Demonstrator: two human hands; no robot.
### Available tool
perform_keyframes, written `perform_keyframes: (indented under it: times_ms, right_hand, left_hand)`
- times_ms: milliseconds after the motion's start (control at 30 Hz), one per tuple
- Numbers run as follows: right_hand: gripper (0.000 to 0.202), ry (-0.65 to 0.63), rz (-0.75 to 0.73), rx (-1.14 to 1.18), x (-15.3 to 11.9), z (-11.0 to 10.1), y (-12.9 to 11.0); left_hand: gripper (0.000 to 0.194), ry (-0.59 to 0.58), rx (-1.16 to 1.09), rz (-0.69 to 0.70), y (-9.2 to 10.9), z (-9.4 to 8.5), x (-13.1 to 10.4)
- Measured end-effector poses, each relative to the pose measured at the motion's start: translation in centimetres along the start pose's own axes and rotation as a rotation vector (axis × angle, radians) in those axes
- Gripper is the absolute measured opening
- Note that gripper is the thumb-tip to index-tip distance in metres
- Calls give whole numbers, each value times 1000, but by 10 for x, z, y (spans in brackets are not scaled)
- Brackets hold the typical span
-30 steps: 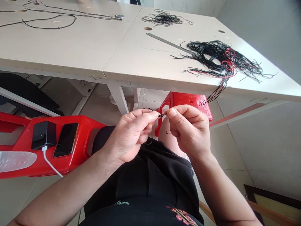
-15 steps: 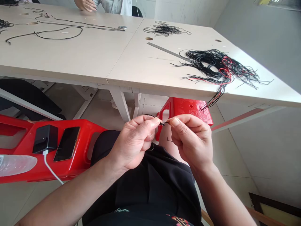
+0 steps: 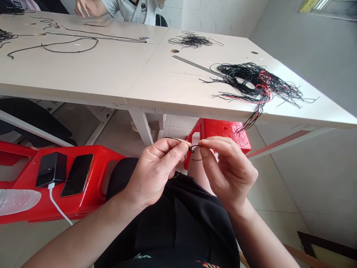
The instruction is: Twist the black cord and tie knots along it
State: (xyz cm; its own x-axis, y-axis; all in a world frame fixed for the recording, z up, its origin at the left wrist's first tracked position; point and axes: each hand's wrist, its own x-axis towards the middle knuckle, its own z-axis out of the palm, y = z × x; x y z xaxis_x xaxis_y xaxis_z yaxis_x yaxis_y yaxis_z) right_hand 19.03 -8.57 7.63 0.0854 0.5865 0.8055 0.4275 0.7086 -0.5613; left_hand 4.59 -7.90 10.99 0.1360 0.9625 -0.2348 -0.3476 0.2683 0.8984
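Above my lap, my left hand (image 3: 158,169) pinches a thin black cord (image 3: 196,146) between thumb and index finger. A small knot or loop of the cord shows just past those fingertips. To its right, my right hand (image 3: 230,169) has thumb and fingers closed around the same cord, and a short loose end hangs below, near the thumb. Only a small gap parts the two hands. On the table beyond lies a large bundle of black and red cords (image 3: 242,80), with some strands over the front edge.
A metal ruler (image 3: 195,65) lies beside the bundle on the table (image 3: 97,80). Behind is another black cord pile (image 3: 192,40). A red stool (image 3: 97,160) at left bears a phone (image 3: 77,175) and a black box (image 3: 51,168). Across the table, a person's hand (image 3: 88,7) rests near cords.
My right hand's fingers have shifted and spread a little, and the cord between my hands now curves. The view has tilted slightly upward. More of the person across the table shows.
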Motion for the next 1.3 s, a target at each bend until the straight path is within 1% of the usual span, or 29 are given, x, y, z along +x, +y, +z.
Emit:
perform_keyframes:
  times_ms: [167,400,600,667,733,867,933,1000,1067,1233,1300]
  right_hand:
    - [23,37,-191,-225,1,3,0]
    - [26,46,-340,-413,-4,5,6]
    - [17,38,-430,-541,-3,4,8]
    - [15,40,-434,-559,-2,5,7]
    - [17,57,-399,-531,-1,7,6]
    - [23,97,-253,-406,2,9,0]
    - [23,107,-226,-386,3,9,-3]
    - [23,112,-237,-396,3,8,-3]
    - [22,104,-262,-421,3,7,-2]
    - [17,44,-352,-552,2,6,3]
    - [16,9,-348,-579,2,6,4]
  left_hand:
    - [17,-11,10,10,-3,0,-1]
    - [20,-31,9,20,-4,4,1]
    - [15,-41,79,122,-8,3,1]
    - [14,-46,127,149,-10,2,1]
    - [15,-57,160,153,-10,1,1]
    - [17,-83,122,103,-6,4,0]
    - [18,-74,94,66,-3,6,-1]
    - [19,-61,82,40,-1,7,-1]
    - [19,-54,87,47,0,7,-1]
    - [17,-32,220,169,-7,2,2]
    - [18,-25,270,179,-9,0,3]
